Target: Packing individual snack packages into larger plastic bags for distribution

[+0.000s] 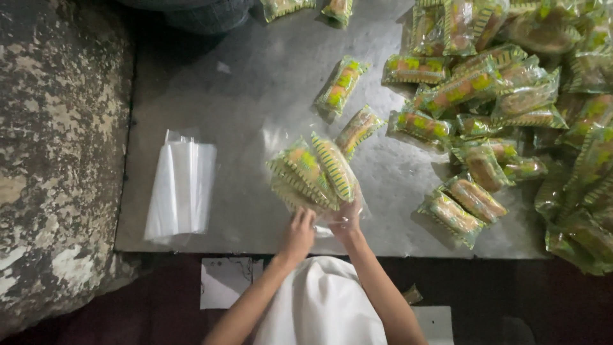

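- Nearest you, your white garment (322, 306) fills the bottom of the view, with a sheet of white paper (223, 281) lying on the dark floor just left of it.
- Your left hand (299, 233) is curled against the near edge of a clear plastic bag holding several yellow-and-green striped wrapped snack cakes (313, 176), fingers touching its lower left corner.
- Your right hand (347, 220) grips the bag's near right side, fingers closed on the film; how firm the pinch is I cannot tell.
- That filled bag lies on the grey metal tabletop (242, 96), near its front edge, roughly in the middle of the view.
- Well apart to the left, a flat stack of empty clear plastic bags (181, 191) rests on the same tabletop.
- Just beyond the filled bag lies one loose wrapped cake (359, 130), almost touching it, and further on another single one (341, 86).
- To your right, a big heap of the same wrapped snack cakes (511, 96) spreads over the tabletop from the front edge to the far side.
- At the far edge, two more wrapped cakes (338, 9) sit beside a dark shape, too cut off to identify.
- Along the left runs a rough, mottled grey stone surface (57, 160).
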